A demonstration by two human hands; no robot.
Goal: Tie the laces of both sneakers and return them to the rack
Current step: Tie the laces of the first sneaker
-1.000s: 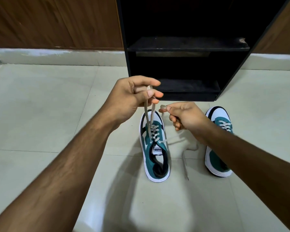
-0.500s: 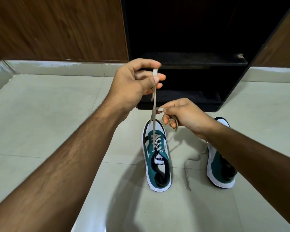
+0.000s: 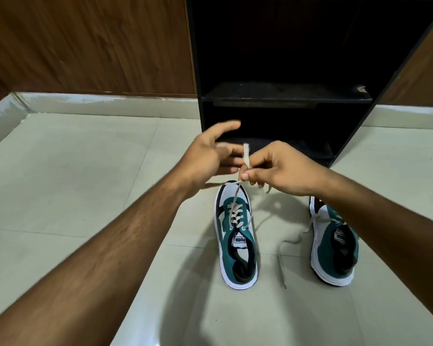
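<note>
Standing toe-first toward the black shoe rack [image 3: 285, 96], the left sneaker [image 3: 236, 236] is teal with a white toe and sole, a black collar and a PUMA tongue label. Its beige lace [image 3: 246, 156] rises from the eyelets to the right hand [image 3: 273, 171], which pinches a short loop of it between thumb and fingertips. The left hand [image 3: 210, 156] hovers just beside, fingers spread and released, motion-blurred, with a lace strand running under it. The right sneaker [image 3: 335, 245] sits near, partly hidden by the right forearm; its untied lace [image 3: 283, 260] trails over the floor between the pair. The pale tiled floor [image 3: 73, 183] is open to the left. Both rack shelves stand bare, against a brown wooden wall [image 3: 85, 46].
</note>
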